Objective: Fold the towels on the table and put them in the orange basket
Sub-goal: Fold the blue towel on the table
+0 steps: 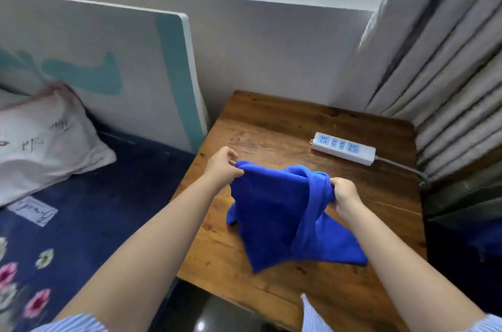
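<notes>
Both hands lift a blue towel (274,212) over the middle of the wooden bench (271,125), its lower corners resting near the front edge. The left hand (221,167) pinches one top corner with curled fingers; the right hand (343,193) grips the bunched opposite corner.

blue towel (274,212) pinched up between left hand (221,168) and right hand (343,193), lower edge on wooden table (271,128)

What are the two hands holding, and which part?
Both grip the blue towel: left hand its top left corner, right hand a bunched top right edge.
</notes>
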The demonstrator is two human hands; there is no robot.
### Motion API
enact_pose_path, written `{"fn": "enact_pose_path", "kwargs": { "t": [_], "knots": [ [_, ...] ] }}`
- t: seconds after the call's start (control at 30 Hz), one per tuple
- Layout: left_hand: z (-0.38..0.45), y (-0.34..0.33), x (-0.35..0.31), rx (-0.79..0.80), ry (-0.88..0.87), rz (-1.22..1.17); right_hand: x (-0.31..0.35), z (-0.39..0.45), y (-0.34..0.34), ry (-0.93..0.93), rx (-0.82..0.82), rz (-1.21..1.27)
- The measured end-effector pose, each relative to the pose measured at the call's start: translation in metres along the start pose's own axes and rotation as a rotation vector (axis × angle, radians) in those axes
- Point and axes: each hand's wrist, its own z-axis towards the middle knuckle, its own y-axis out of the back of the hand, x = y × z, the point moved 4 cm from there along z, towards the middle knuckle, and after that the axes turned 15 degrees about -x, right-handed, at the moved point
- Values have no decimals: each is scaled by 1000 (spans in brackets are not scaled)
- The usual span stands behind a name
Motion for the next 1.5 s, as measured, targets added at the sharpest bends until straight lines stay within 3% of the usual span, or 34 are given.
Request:
{"fn": "enact_pose_path", "kwargs": {
  "t": [0.23, 0.37, 0.43, 0.6, 0.63, 0.7, 0.8, 0.83, 0.87, 0.93, 1.0, 1.07, 1.13, 1.37, 1.5],
  "knots": [
    [16, -52, 78, 159, 312, 165, -71, 31, -22, 85, -42, -635],
    [19, -63, 103, 174, 435, 168, -68, 15, -22, 476, -225, -690],
    [24, -67, 108, 175, 467, 160, -64, 5, -32, 627, -201, -800],
    [30, -73, 111, 206, 514, 125, -67, 9, -55, 562, -52, -1190],
    [32, -72, 110, 209, 524, 119, -65, 11, -56, 501, -55, -1168],
    [41, -69, 108, 176, 505, 106, -61, 19, -49, 355, -90, -888],
    [50, -62, 109, 144, 479, 106, -54, 28, -23, -30, -100, -55],
    [49, -59, 110, 159, 476, 116, -56, 30, -12, -165, -91, 157],
    [49, -57, 115, 172, 478, 122, -62, 31, -2, -237, -86, 213],
    [43, -56, 121, 218, 494, 142, -71, 30, 15, -160, -109, -113],
    [36, -56, 123, 251, 509, 155, -79, 30, 25, 116, -193, -577],
    [33, -59, 123, 263, 515, 138, -81, 27, 21, 374, -233, -751],
    [30, -60, 120, 265, 516, 113, -82, 24, 11, 475, -203, -791],
    [30, -54, 110, 237, 518, 95, -66, 33, -14, 569, -187, -1249],
    [34, -54, 110, 256, 523, 91, -59, 42, -17, 463, -131, -1168]
  ]
}}
